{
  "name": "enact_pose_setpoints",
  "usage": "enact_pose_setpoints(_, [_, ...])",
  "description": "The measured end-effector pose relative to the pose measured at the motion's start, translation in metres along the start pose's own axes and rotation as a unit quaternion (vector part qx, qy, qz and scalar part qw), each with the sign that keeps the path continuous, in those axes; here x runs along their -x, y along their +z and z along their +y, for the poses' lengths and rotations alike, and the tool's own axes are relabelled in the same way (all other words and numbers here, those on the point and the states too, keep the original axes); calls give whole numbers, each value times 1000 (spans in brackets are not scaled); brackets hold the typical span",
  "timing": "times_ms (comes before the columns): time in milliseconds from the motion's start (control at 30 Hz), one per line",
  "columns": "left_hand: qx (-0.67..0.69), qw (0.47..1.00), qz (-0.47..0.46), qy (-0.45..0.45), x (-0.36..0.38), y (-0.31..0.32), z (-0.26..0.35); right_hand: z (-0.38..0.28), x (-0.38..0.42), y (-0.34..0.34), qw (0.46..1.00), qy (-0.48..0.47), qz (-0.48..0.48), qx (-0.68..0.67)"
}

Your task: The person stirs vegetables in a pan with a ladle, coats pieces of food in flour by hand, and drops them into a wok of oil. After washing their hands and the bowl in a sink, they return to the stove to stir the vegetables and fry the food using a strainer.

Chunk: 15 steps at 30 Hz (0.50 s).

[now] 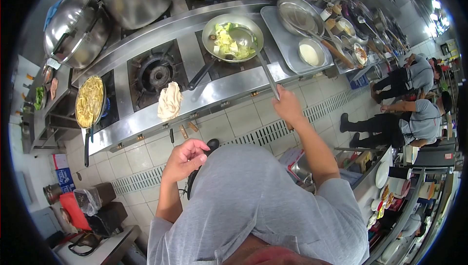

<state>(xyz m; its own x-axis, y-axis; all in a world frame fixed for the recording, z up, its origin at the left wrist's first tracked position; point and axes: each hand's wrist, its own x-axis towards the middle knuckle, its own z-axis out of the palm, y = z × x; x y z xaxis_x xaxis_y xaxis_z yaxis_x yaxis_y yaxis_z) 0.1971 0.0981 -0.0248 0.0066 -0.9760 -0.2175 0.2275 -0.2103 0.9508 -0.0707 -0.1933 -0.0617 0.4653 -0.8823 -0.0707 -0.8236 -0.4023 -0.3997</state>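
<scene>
The right hand (288,105) has its fingers closed round the long handle of one metal ladle (266,72), whose bowl rests in a frying pan (208,27) among chopped pale-green vegetables (224,40). The left hand (185,160) is in front of the counter (219,91), fingers loosely bent and the thumb spread slightly away. Between it and the one bare burner (158,72), a single crumpled cream cloth (169,102) sits at the counter's front edge. The pan's black handle (201,74) juts toward that edge, between cloth and ladle. At the left end is a second pan, full of yellowish strips (89,102), its dark handle (87,148) sticking out past the edge. Two tall pots (134,2) stand behind, with one big rounded metal vessel (78,31) to their left. Right of the vegetables, one tray (273,21) carries a strainer or lid (298,15), too unclear to tell, and one bowl of white contents (308,54). Three other people (419,121) are at the far right, one only partly visible.
</scene>
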Motion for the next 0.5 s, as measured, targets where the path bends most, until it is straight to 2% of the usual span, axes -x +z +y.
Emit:
enact_pose_setpoints(200, [10,1000,7,4,6,1,-1,-3,18,-19,996,-20,-3,-87])
enact_pose_setpoints(300, [5,1000,12,7,8,1,-3,-9,21,-32,996,-10,-59,-72])
enact_pose_setpoints(500, [10,1000,16,-8,8,3,-1,3,12,-18,998,14,-63,-15])
